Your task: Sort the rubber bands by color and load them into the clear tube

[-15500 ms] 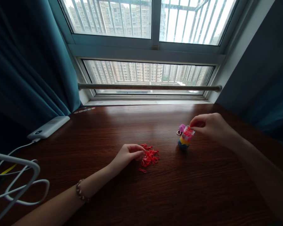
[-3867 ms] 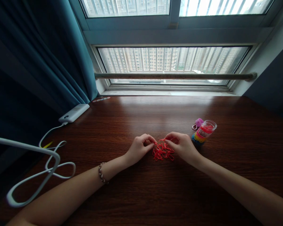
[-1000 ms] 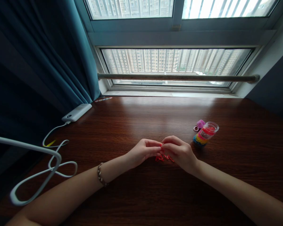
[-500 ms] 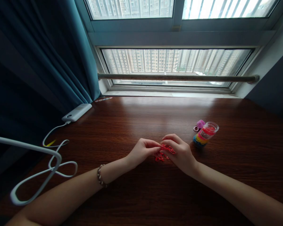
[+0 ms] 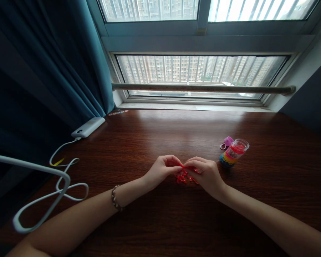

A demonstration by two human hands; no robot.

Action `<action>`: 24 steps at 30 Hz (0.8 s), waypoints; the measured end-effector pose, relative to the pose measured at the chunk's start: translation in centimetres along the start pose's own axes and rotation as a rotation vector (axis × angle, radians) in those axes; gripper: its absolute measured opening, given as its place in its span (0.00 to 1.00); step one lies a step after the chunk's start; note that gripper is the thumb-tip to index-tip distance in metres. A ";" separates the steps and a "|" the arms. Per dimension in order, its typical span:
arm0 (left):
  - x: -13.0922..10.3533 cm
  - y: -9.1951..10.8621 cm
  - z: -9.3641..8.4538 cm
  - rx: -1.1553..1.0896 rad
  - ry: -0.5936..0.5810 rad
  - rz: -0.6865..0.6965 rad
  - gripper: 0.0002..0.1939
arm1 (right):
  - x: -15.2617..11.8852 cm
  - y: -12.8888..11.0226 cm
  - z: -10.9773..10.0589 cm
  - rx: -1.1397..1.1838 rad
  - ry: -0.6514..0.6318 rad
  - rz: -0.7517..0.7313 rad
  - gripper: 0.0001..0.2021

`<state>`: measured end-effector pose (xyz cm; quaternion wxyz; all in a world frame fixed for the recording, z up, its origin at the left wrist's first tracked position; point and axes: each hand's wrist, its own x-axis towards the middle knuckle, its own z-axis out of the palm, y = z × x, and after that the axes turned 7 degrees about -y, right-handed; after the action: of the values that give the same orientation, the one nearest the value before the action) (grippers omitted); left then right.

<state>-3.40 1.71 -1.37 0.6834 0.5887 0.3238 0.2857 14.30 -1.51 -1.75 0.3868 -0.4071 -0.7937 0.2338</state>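
Note:
Near the middle of the table, my left hand (image 5: 162,170) pinches red rubber bands (image 5: 184,177) between thumb and index finger. My right hand (image 5: 206,174) meets it from the other side, its thumb and fingertips pressed together on the same bands. The fingertips of both hands nearly touch. Below them hangs or lies a tangle of small red loops, partly covered by the right hand; whether it rests on the table I cannot tell. Right of my right hand stands a clear jar (image 5: 233,154) with red, yellow and blue layers, its top uncovered. Behind it lies a purple cap (image 5: 228,141) with a loop.
A white power bank (image 5: 88,127) lies at the back left by the blue curtain (image 5: 96,71). Its white cable (image 5: 40,167) loops over the left side, above my left forearm. A metal rail (image 5: 198,87) crosses the window behind the brown table (image 5: 160,132).
My right hand's raised fingers have come down and closed into a pinch beside the left fingertips. The red bands now show more below the hands. Jar and cap stay put.

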 end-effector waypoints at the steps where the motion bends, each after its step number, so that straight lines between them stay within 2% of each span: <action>1: 0.0 0.0 0.0 -0.002 0.003 -0.002 0.09 | 0.0 0.0 0.0 0.012 0.000 0.008 0.04; 9: 0.5 -1.0 -0.7 -0.156 0.043 -0.004 0.10 | 0.4 0.0 -0.5 0.207 0.096 0.082 0.05; 13: 0.6 -1.0 -0.7 -0.207 0.040 -0.019 0.10 | 0.4 0.1 -0.4 0.255 0.068 0.114 0.04; 19: 0.1 -0.8 0.1 -0.240 -0.055 -0.109 0.09 | -0.2 0.2 0.1 0.033 0.040 0.002 0.07; 24: -0.1 -0.6 0.3 -0.327 -0.097 -0.121 0.09 | -0.6 0.3 0.4 -0.107 -0.041 -0.088 0.15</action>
<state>-3.21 1.34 -1.87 0.8008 0.4622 0.2744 0.2641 14.36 -1.93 -2.42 0.3584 -0.3868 -0.8299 0.1821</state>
